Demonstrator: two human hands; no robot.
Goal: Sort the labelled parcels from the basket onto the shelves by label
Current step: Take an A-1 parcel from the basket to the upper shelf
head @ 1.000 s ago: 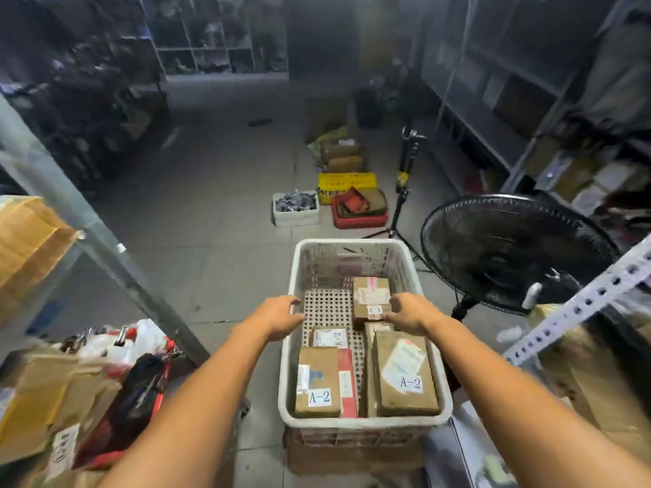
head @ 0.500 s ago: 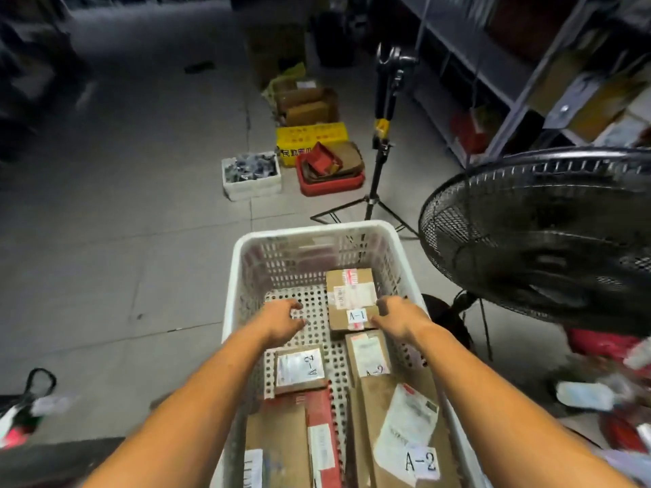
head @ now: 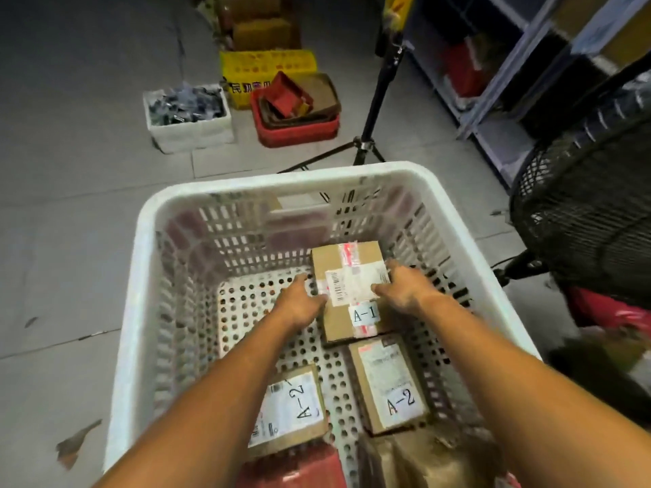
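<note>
Now that both hands have come down into the basket (head: 281,177), they have hold of the A-1 parcel (head: 350,276).
A second ago the hands were higher up and not yet on it. Now the left grip (head: 299,304) is curled on the parcel's left edge. The right grip (head: 405,290) is curled on its right edge, with the thumb on top of the white label. So the parcel sits right between the two grips, touching both. It lies low in the basket, at the far end. I think the pick-up has begun and the lift comes next, then a walk to the shelves (head: 500,142) to find the A-1 spot. Two A-2 parcels (head: 387,382) lie nearer the person and wait their turn.
</note>
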